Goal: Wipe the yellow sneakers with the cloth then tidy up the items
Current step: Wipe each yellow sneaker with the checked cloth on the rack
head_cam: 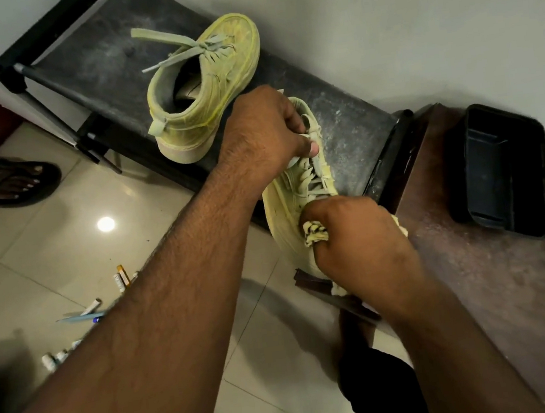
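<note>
Head view looks down on two bare forearms reaching in from the bottom of the frame toward a dusty black rack point(102, 60) that runs diagonally from the upper left to the centre right, against a pale wall. At the centre of the frame the left hand point(263, 128) has its fingers curled round the collar and tongue of one yellow sneaker point(292, 197), thumb tip showing by the laces, holding that shoe tilted with its toe toward the bottom of the picture. Just below it, the right hand point(352, 227) is closed round a bunched yellowish cloth point(315, 232), a knot of which pokes out on the hand's left side, and presses it against the sneaker's toe area. From where I stand, the held shoe sits partly over the rack's near edge.

Second yellow sneaker point(204, 84) rests on the rack in the upper middle of the frame, lying somewhat on its side, opening turned toward the camera, laces loosely tied and trailing to the upper left. It is near the left hand but not touching it.

To the right, a brown wooden surface point(500, 281) carries a black rectangular tray point(500, 168), well apart from the hands. On the tiled floor point(30, 256) at the lower left lie scattered small tubes and pens point(91, 309). At the left edge, a sandalled foot point(11, 183) stands on the tiles.
</note>
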`<state>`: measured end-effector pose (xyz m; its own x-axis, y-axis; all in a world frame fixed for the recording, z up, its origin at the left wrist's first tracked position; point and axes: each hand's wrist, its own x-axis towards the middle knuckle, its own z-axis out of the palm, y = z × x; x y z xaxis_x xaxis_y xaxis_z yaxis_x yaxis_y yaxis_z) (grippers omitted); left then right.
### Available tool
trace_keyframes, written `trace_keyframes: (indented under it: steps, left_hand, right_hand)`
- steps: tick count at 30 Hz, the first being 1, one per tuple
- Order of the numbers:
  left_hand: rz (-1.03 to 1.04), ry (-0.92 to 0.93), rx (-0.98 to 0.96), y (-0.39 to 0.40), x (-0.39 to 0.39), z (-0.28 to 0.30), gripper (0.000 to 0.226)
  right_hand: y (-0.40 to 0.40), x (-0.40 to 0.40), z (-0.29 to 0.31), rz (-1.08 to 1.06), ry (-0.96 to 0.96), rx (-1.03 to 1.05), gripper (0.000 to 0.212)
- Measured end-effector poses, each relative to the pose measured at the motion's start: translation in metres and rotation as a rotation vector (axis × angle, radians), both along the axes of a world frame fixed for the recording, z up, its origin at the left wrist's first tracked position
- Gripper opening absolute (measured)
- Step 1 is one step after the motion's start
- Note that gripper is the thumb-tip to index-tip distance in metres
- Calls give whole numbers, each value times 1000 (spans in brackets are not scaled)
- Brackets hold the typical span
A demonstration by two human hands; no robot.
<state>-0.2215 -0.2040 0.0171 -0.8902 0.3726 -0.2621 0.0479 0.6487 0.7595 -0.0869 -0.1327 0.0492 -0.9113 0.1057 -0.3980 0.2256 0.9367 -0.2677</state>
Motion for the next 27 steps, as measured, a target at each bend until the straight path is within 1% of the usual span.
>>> trace_keyframes:
  steps: [2,3,5,6,8,10,12,14,15,16,18,20,21,22,23,25,26,27]
  left_hand:
    - [-2,14,15,-1,0,-1,27]
    - [-1,20,18,-1,0,-1,26]
    - [2,23,14,0,0,-1,26]
    - [2,21,16,0,0,-2,25]
    - [2,27,21,1,0,-3,24]
    - [-5,42,15,1,-1,-3,24]
    - [-14,58,1,0,0,-2,24]
    - [-20,64,-3,1,1,-1,24]
    - [-24,64,-1,1,2,-1,23]
    - [-28,62,0,1,2,0,23]
    - [-28,55,2,0,2,1,22]
    - [-24,46,2,0,2,0,22]
    - [-21,49,3,1,2,0,22]
    - [-17,55,2,1,3,0,21]
    - [-14,63,0,2,3,0,21]
    - [-14,81,-12,2,3,-1,23]
    - [-16,86,-18,3,4,-1,23]
    - [-16,87,-19,2,4,0,24]
  right_hand:
    - [9,2,8,-51,-29,-87,33]
    - [12,3,9,-95,18,-98,35]
    - [11,1,4,-158,140,-44,39]
    - [7,1,1,-166,136,-13,39]
    - [1,3,-1,-130,29,7,40]
    - [4,8,5,-90,-37,-51,40]
    - [12,11,7,-145,46,-112,42]
    - [19,10,4,-205,183,-82,52]
    - [20,11,2,-213,201,-60,56]
    - [19,11,0,-210,167,-46,58]
    - [20,15,2,-140,24,-35,57]
    - [26,22,8,-54,-65,-89,54]
    - [31,25,11,-43,-66,-138,52]
    - [37,26,12,-59,-37,-178,50]
    - [41,26,10,-88,36,-184,49]
    - [43,23,4,-122,209,-113,50]
    - [40,21,0,-117,250,-77,50]
    - [35,19,-3,-96,225,-49,49]
